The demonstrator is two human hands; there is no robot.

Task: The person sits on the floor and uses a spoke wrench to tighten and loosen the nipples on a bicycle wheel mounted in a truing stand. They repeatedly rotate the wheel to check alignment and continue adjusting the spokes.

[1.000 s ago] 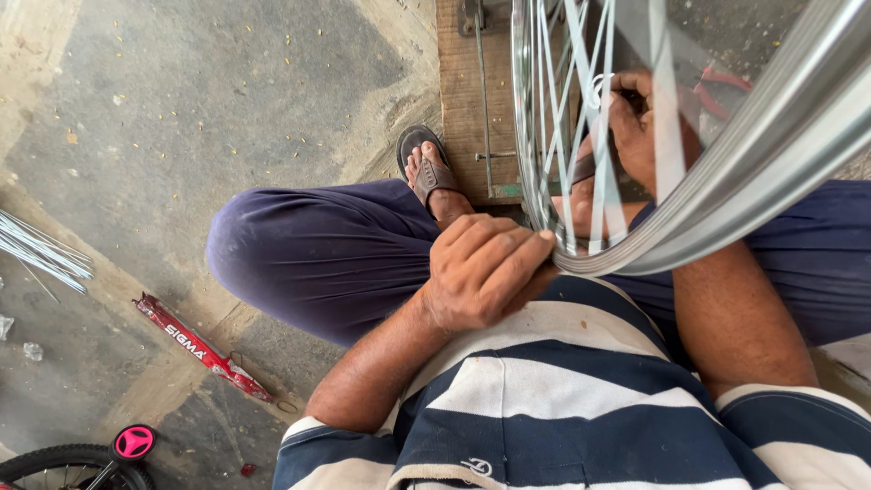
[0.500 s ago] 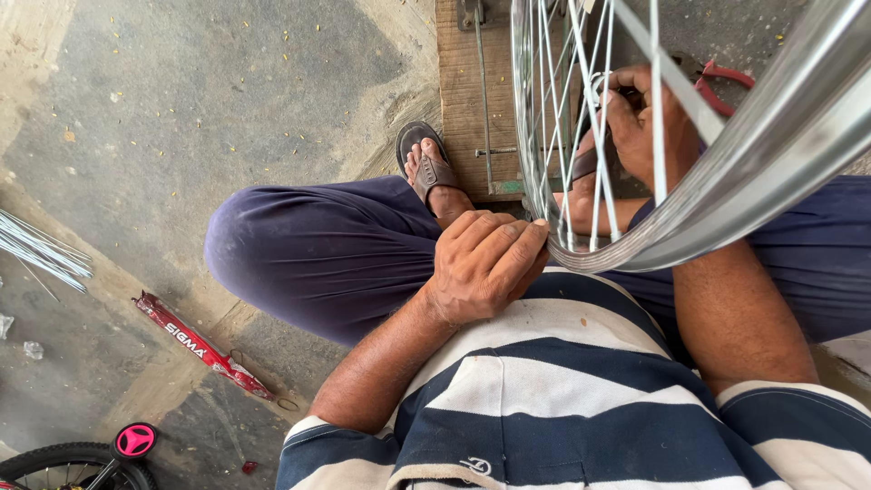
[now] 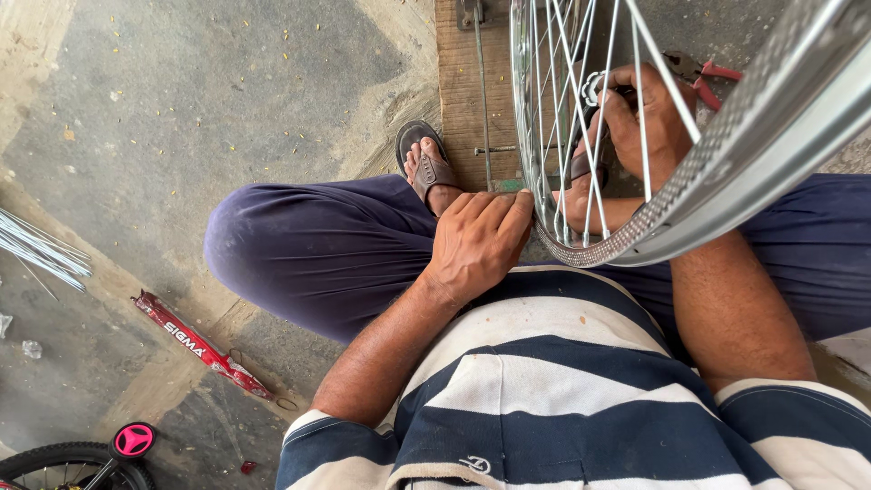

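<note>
1. Left hand (image 3: 476, 243): fingers curled together and pressed against the near edge of the bicycle wheel rim (image 3: 726, 172), steadying it; the hand rests just above the person's lap.
2. Right hand (image 3: 640, 122): seen through the spokes (image 3: 581, 118), fingers clenched near the hub region. It appears to grip a small part there, but what it holds cannot be told, since spokes and rim cover it.
3. Bicycle wheel rim: bright metal, tilted, running from the top middle of the view down to the lap and out to the upper right corner; it stands between the two hands.
4. Wooden board (image 3: 463, 100): lies on the floor beyond the knees, under the wheel; a sandalled foot (image 3: 426, 163) rests at its left edge.
5. Red-handled pliers (image 3: 703, 71): lie on the floor behind the wheel, near the right hand.
6. Concrete floor (image 3: 227, 100): a bundle of loose spokes (image 3: 41, 249) lies at its left edge; a red flat packet (image 3: 195, 343) lies left of the knee.
7. Small black tyre with pink hub cap (image 3: 132, 442): at the bottom left corner of the floor.
</note>
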